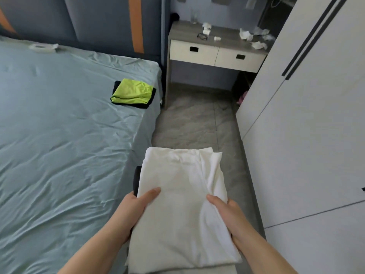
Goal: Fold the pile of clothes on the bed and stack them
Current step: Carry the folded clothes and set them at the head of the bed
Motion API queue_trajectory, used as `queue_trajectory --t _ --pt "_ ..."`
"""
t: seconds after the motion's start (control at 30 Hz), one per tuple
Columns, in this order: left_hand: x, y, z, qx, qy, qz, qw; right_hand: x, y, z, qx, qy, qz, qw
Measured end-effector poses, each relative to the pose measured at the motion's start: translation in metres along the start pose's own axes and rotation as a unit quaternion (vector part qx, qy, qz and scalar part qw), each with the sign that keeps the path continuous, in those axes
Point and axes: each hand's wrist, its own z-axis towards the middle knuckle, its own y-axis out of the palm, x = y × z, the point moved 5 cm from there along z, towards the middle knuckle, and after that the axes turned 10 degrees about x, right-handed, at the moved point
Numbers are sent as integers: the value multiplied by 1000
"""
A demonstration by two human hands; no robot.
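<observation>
Blue-grey sheet covers the bed [65, 135]; a lime-green folded garment [132, 91] lies on a black one near its right edge. Left hand [136, 206] and right hand [225, 210] each closed on a side of the white folded garment [181, 194], held off the bed. Soft, light, likely to sag; support both edges underneath.
</observation>
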Motion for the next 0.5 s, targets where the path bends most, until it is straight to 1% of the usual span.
queue_trajectory --t 0.23,0.33,0.5 --pt "55 10 78 -14 -16 -6 1000 -57 34 69 5 5 -10 1000" --pt "77 12 116 1 -23 -12 1000 -87 57 110 -8 1 -26 1000" --pt "124 16 186 43 -31 -23 998 -142 101 189 -52 3 -22 998"
